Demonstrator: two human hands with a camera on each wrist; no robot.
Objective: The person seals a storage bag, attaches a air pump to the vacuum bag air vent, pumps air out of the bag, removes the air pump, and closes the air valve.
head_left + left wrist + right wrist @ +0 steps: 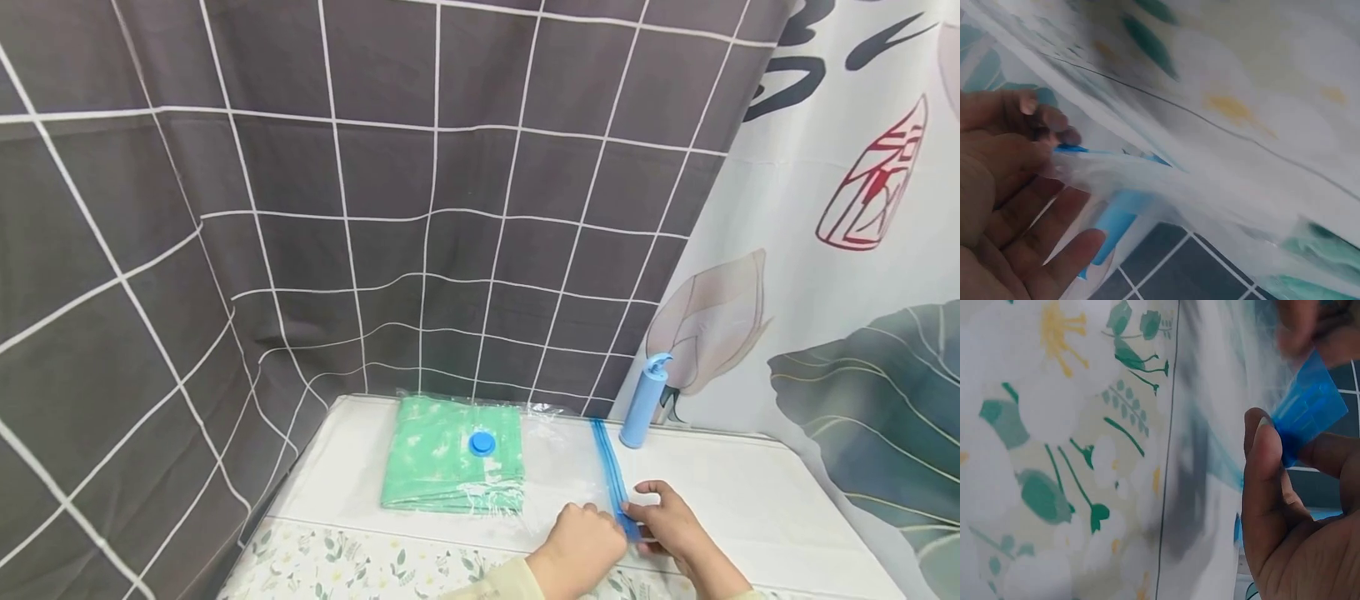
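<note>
A clear vacuum storage bag (558, 471) lies flat on the white surface, with a folded green cloth (427, 462) inside its left part. A round blue valve (482, 443) sits over the cloth. Along the bag's right end runs a blue zip strip (609, 462). Close to the strip's near end, my left hand (581, 546) pinches the clear film between thumb and forefinger, its other fingers spread in the left wrist view. My right hand (675, 529) pinches the near corner of the strip between thumb and forefinger; the blue corner (1316, 403) sticks out past the fingertips.
Behind the strip's far end stands a light-blue cylinder (643, 404) with a curved top. A floral cloth (352, 562) covers the near side of the surface. Dark checked fabric (465, 250) hangs at the back and left, a printed white curtain (795, 192) at the right.
</note>
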